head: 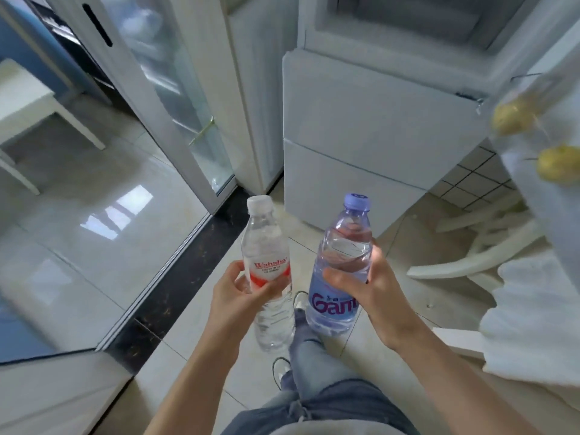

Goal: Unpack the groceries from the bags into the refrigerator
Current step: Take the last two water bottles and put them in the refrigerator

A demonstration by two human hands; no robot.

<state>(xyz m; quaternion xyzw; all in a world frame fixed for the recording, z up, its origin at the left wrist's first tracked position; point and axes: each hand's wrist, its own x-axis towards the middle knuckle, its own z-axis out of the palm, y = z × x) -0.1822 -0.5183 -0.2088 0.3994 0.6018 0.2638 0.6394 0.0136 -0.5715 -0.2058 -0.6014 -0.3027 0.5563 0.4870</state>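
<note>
My left hand [233,291] grips a clear water bottle [266,246] with a white cap and a red-and-white label. My right hand [368,277] grips a bluish water bottle [340,262] with a purple cap and purple lettering. Both bottles stand upright in front of me, side by side and slightly apart. The white refrigerator [376,120] is straight ahead, its lower drawers shut and its upper compartment open. Its open door [539,98] is at the right, with two yellow fruits [510,116] in the door shelf.
A glass-fronted cabinet door [175,89] stands at the left of the refrigerator. A white table [28,98] is at far left. A white folded rack [477,246] lies on the tiled floor at right, near a white cloth [533,318]. My legs and shoes are below.
</note>
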